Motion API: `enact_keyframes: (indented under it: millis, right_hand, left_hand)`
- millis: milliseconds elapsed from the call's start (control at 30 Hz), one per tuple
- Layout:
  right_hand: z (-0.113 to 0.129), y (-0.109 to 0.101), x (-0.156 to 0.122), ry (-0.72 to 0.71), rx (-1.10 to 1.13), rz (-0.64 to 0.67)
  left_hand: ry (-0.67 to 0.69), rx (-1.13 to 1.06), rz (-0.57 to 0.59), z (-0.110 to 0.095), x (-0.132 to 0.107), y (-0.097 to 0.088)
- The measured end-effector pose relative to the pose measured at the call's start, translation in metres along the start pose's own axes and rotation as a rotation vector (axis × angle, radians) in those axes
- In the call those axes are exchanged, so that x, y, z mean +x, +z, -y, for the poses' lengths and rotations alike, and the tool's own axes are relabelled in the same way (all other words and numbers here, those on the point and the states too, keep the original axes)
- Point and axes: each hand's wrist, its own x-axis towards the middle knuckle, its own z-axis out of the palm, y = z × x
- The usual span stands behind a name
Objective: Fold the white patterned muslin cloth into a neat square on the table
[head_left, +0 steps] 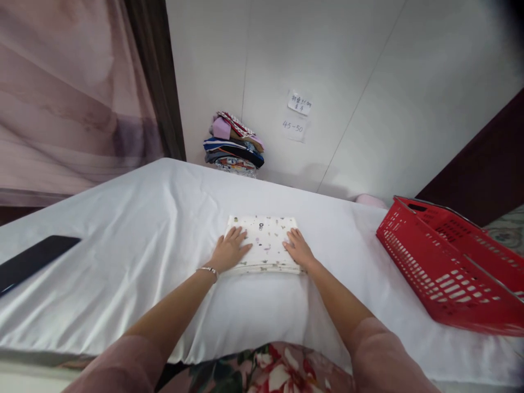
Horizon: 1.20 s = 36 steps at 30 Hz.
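A folded white cloth with small printed figures [265, 240] lies on the white sheet of the table [143, 218], straight ahead of me. My left hand [229, 249] rests flat on its left part, fingers stretched out; a thin bracelet circles that wrist. My right hand [298, 248] presses flat on the cloth's right edge, fingers together and extended. Neither hand grips anything.
A red plastic basket [446, 267] sits at the right on the table. A black flat object [33, 259] lies at the left edge. A stack of folded clothes [235, 144] stands against the far wall, below two paper notes [298, 114]. A curtain [73, 93] hangs at left.
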Motion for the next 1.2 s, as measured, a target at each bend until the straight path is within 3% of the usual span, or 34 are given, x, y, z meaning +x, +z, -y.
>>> enact_keyframes:
  millis: [167, 333, 400, 533, 700, 867, 1200]
  right_hand:
    - [-0.015, 0.005, -0.019, 0.188, 0.285, -0.149]
    - [-0.023, 0.011, -0.058, 0.138, 0.315, -0.208]
    - [-0.022, 0.011, -0.071, 0.061, 0.265, -0.271]
    - [-0.015, 0.008, -0.086, -0.172, 0.131, -0.328]
    - [0.0, 0.001, -0.086, -0.324, 0.021, -0.252]
    - [0.011, 0.0, -0.076, -0.355, 0.012, -0.162]
    - [0.011, 0.014, -0.076, -0.325, 0.156, -0.292]
  left_hand:
    - [-0.113, -0.086, -0.191, 0.001, -0.016, -0.006]
    - [-0.19, -0.131, -0.196, 0.004, -0.045, -0.009]
    - [-0.145, -0.121, -0.251, 0.004, -0.054, -0.008]
    - [0.115, -0.067, -0.314, -0.01, -0.064, -0.006]
    - [0.298, -0.058, -0.278, -0.033, -0.059, 0.001]
    - [0.283, -0.046, -0.222, -0.041, -0.051, 0.007]
    - [0.216, -0.078, -0.265, -0.041, -0.054, 0.014]
